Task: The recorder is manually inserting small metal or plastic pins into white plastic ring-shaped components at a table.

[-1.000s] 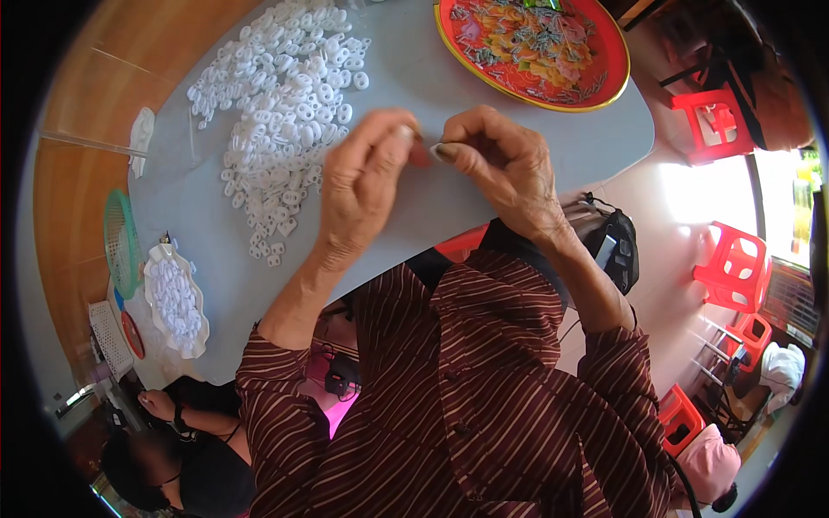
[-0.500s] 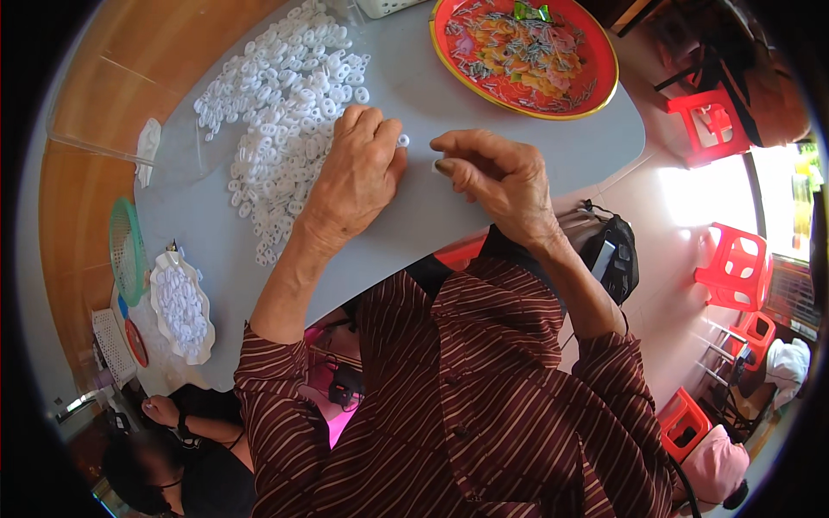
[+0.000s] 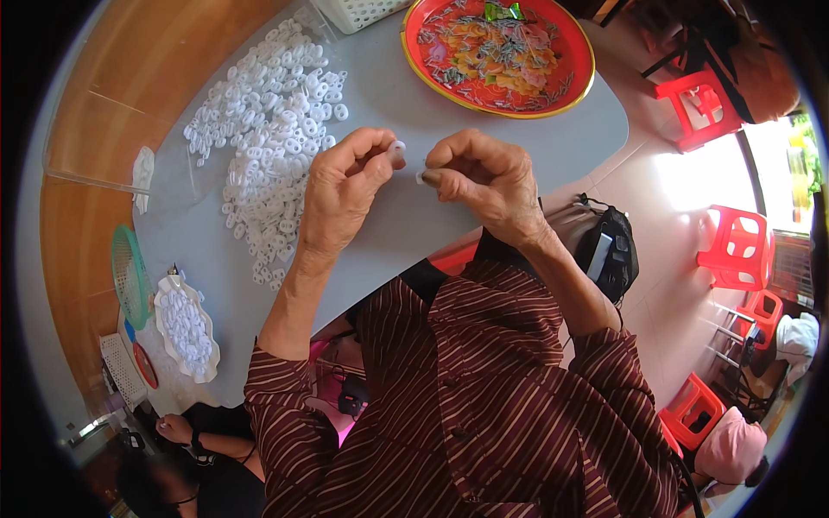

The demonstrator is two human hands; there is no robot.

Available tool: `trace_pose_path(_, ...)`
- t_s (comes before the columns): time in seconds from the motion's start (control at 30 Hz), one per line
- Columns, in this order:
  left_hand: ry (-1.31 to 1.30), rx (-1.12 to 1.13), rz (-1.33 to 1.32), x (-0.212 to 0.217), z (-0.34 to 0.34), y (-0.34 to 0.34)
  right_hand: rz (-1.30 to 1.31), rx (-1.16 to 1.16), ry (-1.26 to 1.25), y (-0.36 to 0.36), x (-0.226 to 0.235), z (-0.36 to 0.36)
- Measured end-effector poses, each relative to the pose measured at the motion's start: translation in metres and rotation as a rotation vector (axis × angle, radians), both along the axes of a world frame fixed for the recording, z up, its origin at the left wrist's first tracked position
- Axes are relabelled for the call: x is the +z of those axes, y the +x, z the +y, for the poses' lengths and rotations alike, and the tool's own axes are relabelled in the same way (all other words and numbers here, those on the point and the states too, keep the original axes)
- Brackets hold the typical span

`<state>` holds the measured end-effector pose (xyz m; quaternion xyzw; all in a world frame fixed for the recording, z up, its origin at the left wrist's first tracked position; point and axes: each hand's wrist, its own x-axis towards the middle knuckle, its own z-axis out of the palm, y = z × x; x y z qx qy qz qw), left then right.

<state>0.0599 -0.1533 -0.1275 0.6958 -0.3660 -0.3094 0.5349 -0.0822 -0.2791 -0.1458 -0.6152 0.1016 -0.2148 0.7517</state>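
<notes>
My left hand point(image 3: 338, 194) is closed in a pinch above the grey table point(image 3: 406, 95), with a small white plastic piece point(image 3: 399, 146) at its fingertips. Facing it across a narrow gap, my right hand point(image 3: 488, 181) pinches another small white piece point(image 3: 420, 178) between thumb and forefinger; its exact shape is mostly covered. Left of my hands spreads a heap of white oval plastic pieces with holes point(image 3: 276, 147). Beyond them stands a round red flowered tray point(image 3: 585, 86) with a gold rim, holding many small grey metal pins point(image 3: 449, 76) and a green wrapper point(image 3: 503, 11).
At the left table edge are a scalloped white dish point(image 3: 207, 373) of white pieces, a green mesh basket point(image 3: 131, 276) and a white perforated basket point(image 3: 123, 371). Another person's arm point(image 3: 226, 443) rests nearby. Red plastic stools point(image 3: 738, 246) and a black bag point(image 3: 609, 255) are on the right.
My left hand has turned from palm-down near the heap, lifting a white piece to its fingertips. My right hand has shifted slightly left, still pinching its piece. The whole view has shifted a little.
</notes>
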Motion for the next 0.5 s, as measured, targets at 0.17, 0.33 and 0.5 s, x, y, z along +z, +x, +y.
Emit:
trace_pose_path(0.17,-0.058,-0.061,-0.271,-0.002,0.001,-0.005,-0.074,-0.093,0.01,0.003,-0.003,0.0)
trace_pose_path(0.33,-0.132,-0.023,-0.335,0.004,-0.004,-0.017,-0.064,-0.083,-0.004,0.004,-0.006,0.0)
trace_pose_path(0.5,-0.188,0.029,-0.205,-0.004,-0.001,-0.014,-0.031,-0.002,-0.029,0.002,0.0,-0.001)
